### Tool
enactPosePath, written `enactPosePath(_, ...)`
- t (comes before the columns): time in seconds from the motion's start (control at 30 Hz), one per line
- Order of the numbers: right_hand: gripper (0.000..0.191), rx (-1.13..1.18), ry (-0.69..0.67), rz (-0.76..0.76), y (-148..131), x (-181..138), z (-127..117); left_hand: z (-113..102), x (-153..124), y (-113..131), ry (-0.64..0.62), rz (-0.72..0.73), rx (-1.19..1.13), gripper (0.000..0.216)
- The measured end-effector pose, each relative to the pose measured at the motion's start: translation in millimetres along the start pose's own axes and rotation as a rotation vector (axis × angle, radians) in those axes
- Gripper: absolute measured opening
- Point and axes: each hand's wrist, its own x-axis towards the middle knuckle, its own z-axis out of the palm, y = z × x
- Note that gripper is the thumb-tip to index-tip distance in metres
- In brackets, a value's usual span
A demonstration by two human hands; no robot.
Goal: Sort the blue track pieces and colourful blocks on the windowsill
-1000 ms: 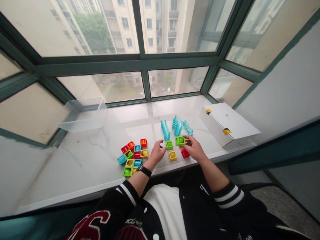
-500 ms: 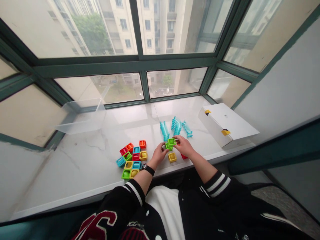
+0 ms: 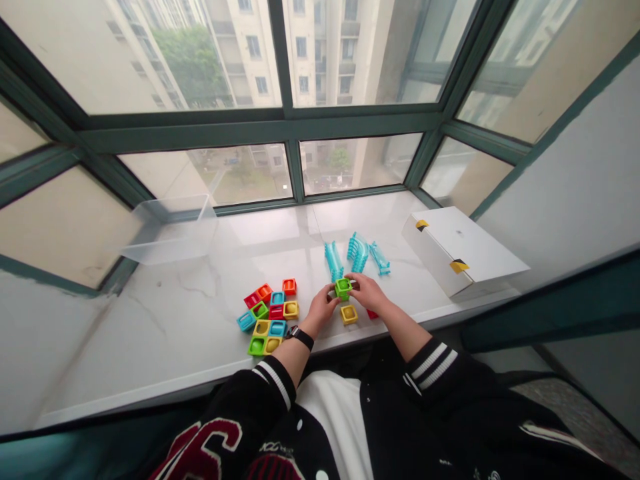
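Two green toy blocks (image 3: 343, 287) are stacked, the upper one sitting over the lower. My left hand (image 3: 324, 309) is closed around the stack's left side, thumb toward me. From the right, my right hand (image 3: 367, 291) pinches the upper green block. Just in front of the stack lies a yellow block (image 3: 349, 315). A red block (image 3: 372, 314) is partly hidden under my right wrist. Beyond my hands are clear turquoise track pieces: a straight one (image 3: 333, 261), a curved one (image 3: 358, 252) and a slimmer one (image 3: 380, 259).
Several red, blue, green and yellow blocks (image 3: 277, 312) lie grouped left of my hands on the marble-patterned sill (image 3: 190, 313). A clear plastic bin (image 3: 173, 252) stands at the back left. On the right is a white box (image 3: 465, 247) with yellow-black tabs. Windows enclose the sill.
The upper green block, held offset to the right before, now lines up over the lower green one. My hands have come slightly closer together. The camera view has shifted a little.
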Motion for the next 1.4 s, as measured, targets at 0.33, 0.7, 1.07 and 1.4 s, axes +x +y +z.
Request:
enactPosePath(0.33,0.056,-0.048,-0.01,-0.022,2.8,2.4,-0.7,-1.7,-1.8,-0.2,0.004,-0.009,0.016,0.053)
enactPosePath(0.7,0.055,-0.087,-0.012,-0.033,-4.8,0.3,-3.7,0.1,-2.7,-0.1,0.014,0.008,0.013,0.053)
enactPosePath(1.07,0.052,-0.095,-0.009,-0.021,-11.9,-2.4,-5.3,-1.5,-4.1,3.2,0.016,0.016,0.013,0.053)
enactPosePath(1.4,0.052,-0.157,-0.004,-0.061,-9.8,-0.9,-5.8,-1.7,-5.5,5.4,0.016,0.015,0.015,0.052)
